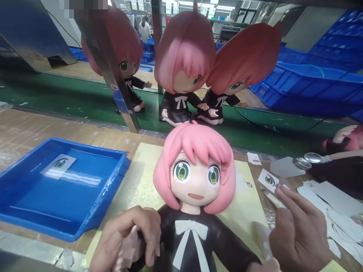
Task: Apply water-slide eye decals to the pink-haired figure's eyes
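Observation:
A large doll figure (195, 177) with pink hair, green eyes and a black dress with a white bow stands in front of me on a pale yellow mat (141, 181). My left hand (133, 238) is closed around the doll's arm at the lower left. My right hand (297, 230) is closed at the lower right, pinching a thin tool whose tip reaches a small paper eye decal (268, 180). A whitish cloth (262, 236) lies under that hand.
A blue tray (17, 204) of water with a floating eye decal (60, 164) sits at left. Three more pink-haired dolls (184, 68) stand on the green belt (56, 98) behind. White backing papers (334, 204), a metal dish (307, 160) and stacked blue crates (312, 79) lie right.

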Available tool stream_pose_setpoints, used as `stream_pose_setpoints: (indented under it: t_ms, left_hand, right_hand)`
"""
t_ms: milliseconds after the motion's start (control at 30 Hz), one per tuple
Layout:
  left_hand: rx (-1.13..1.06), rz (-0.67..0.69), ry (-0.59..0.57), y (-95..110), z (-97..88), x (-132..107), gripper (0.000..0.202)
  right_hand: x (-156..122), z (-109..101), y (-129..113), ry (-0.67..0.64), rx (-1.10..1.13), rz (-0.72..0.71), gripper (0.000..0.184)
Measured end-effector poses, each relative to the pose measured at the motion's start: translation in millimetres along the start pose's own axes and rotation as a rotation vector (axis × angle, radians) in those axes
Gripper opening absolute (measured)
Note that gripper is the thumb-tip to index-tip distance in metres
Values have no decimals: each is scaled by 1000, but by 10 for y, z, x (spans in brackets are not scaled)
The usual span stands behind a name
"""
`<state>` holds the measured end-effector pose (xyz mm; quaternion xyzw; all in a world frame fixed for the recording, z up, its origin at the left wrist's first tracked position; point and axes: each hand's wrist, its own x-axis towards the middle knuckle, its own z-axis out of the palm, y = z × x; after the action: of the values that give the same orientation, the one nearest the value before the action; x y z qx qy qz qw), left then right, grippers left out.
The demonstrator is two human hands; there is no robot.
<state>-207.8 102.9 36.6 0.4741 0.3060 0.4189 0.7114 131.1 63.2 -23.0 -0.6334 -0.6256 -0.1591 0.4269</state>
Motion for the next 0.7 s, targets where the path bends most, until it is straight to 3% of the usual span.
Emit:
stream_pose_setpoints:
  t_ms: [100, 200, 400, 533, 700]
  left_hand:
    - [10, -25, -18, 36, -25, 17, 52]
    - [37, -44, -45, 54, -56, 28, 51]
    - [43, 9, -128, 24, -127, 27, 50]
    - [49, 39, -131, 33, -99, 60, 48]
    - [79, 37, -91, 68, 7, 70, 48]
  right_hand:
    - [-220, -265, 285, -126, -125, 56, 31]
    - [-556, -432, 548, -281, -152, 2, 42]
    - [-1083, -511, 662, -357, -205, 49, 32]
    - [-1144, -520, 705, -409, -206, 137, 30]
    - [-957, -594, 767, -457, -131, 274, 40]
